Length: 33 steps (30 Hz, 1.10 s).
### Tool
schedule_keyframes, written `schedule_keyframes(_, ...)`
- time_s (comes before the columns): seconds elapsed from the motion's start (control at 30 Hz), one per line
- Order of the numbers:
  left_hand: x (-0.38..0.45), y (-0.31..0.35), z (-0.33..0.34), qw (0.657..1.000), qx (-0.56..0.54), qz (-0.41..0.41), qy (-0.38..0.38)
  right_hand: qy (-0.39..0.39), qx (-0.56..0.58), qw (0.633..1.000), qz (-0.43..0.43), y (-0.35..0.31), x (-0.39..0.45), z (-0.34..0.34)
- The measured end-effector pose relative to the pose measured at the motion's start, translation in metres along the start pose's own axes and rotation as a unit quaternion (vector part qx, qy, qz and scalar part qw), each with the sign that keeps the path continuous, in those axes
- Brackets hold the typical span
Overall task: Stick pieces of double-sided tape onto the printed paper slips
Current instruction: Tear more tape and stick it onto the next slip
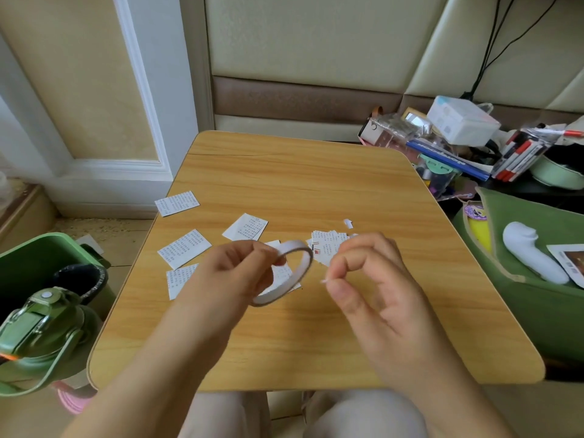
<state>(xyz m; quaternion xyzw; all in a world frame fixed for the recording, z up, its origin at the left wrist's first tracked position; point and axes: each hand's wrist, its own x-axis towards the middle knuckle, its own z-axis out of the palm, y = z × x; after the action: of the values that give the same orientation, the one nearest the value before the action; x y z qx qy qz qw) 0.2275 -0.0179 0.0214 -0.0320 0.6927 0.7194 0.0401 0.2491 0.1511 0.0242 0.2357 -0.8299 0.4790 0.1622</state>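
Woodgrain table (316, 191), smooth and round-cornered, was strewn with printed paper slips (185, 248), thin flat white rectangles lying mostly left and beyond the hands. A narrow, nearly spent roll of double-sided tape (286, 273) was gripped by the left hand (227, 270), held above the slips. A tiny torn tape piece (325, 280) was pinched by the right hand (376, 289), just right of the roll; the nearest slips (328, 245) lay directly beyond it.

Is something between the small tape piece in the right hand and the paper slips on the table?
Nothing visible blocks it. The right hand pinches the tape piece in the air above bare table. The stack of slips lies just behind it, uncovered. The tape roll in the left hand is off to the side.
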Motion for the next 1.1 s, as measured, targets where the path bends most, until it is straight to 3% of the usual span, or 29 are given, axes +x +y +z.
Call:
schedule_keyframes(0.1,-0.001,-0.003,0.004,0.998,-0.06,-0.009,-0.001,0.008,0.203,0.97,0.134,0.0,0.0,-0.002)
schedule_keyframes(0.2,-0.005,-0.007,0.009,0.996,-0.087,-0.012,-0.007,0.03,0.396,0.891,0.22,0.006,-0.002,0.003)
schedule_keyframes(0.3,-0.012,-0.002,0.014,0.988,-0.138,0.004,-0.069,0.042,0.474,0.841,0.258,0.01,-0.003,0.006)
schedule_keyframes(0.4,-0.016,-0.001,0.018,0.979,-0.175,-0.006,-0.104,0.037,0.499,0.825,0.262,0.007,-0.003,0.008)
schedule_keyframes(0.57,-0.019,-0.001,0.02,0.976,-0.182,-0.02,-0.114,0.036,0.481,0.839,0.253,0.004,-0.006,0.009)
schedule_keyframes(0.73,-0.021,0.002,0.018,0.968,-0.218,-0.051,-0.112,0.021,0.411,0.882,0.23,-0.001,-0.009,0.006)
schedule_keyframes(0.9,-0.018,-0.001,0.013,0.958,-0.247,-0.094,-0.114,-0.009,0.272,0.947,0.17,0.001,-0.01,0.006)
schedule_keyframes(1.1,-0.02,0.003,0.01,0.949,-0.267,-0.11,-0.125,-0.009,0.138,0.981,0.134,0.004,-0.008,0.001)
